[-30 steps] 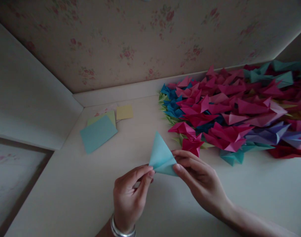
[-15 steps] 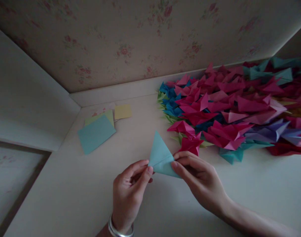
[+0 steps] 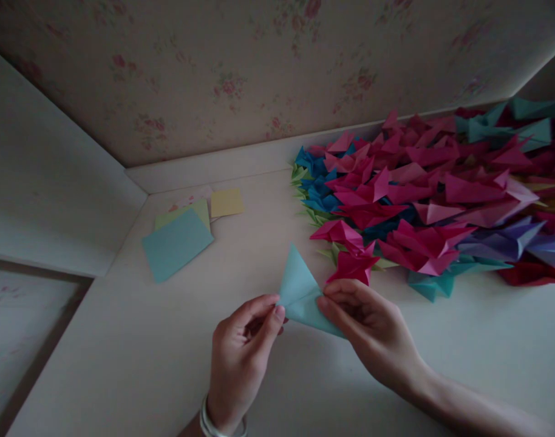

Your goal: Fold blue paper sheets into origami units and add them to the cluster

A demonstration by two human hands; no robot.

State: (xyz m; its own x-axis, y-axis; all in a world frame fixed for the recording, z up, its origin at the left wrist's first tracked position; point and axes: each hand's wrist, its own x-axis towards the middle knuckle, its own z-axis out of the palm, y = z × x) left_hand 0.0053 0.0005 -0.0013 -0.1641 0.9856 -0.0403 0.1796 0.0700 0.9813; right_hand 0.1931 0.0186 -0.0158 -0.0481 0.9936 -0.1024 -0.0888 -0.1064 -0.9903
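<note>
Left hand [image 3: 243,352] pinches left corner of pale-blue folded paper [image 3: 299,306]; right hand [image 3: 373,331] pinches its right side. Paper sits between them, over white tabletop [image 3: 122,364], near origami pile [image 3: 423,194]. Clean creasing probably needs edges matched, corner steady, pressure even.

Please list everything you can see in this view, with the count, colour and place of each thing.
Held paper: one, pale turquoise, folded, between both hands
Blue sheet: one visible, light blue, left on the tabletop
Green sheet: one visible, pale green, partly under the blue sheet
Yellow paper: one visible, right of the green sheet
Folded paper pieces: many, overlapping, mostly pink, also blue, green, turquoise, purple, red; right
Tabletop: one, white, beneath
Wall: one, floral, behind
Bracelet: one visible, silvery, left wrist
Left hand: one, pinching the held paper's left corner
Right hand: one, gripping its right side
</note>
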